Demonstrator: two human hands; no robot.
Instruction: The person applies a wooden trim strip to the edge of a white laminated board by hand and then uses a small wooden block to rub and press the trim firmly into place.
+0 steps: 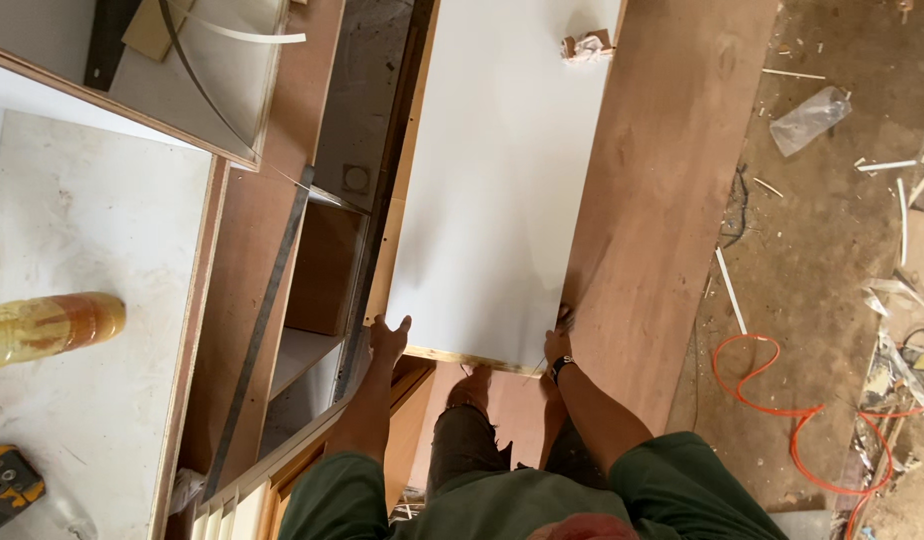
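Note:
A long white laminated board (497, 170) with a plywood edge lies lengthwise ahead of me, resting on a larger brown plywood sheet (672, 170). My left hand (387, 338) grips the board's near left corner, fingers curled over the top face. My right hand (557, 342), with a dark watch on the wrist, holds the near right corner. My knee and bare foot (472, 385) show below the board's near edge.
A white worktop (92, 300) on the left carries a yellow-orange bottle (47, 328) and a yellow tool (7, 482). An open brown cabinet (317, 270) sits beside the board. Orange cable (782, 410), a clear plastic bottle (810, 120) and scraps litter the dirt floor at right.

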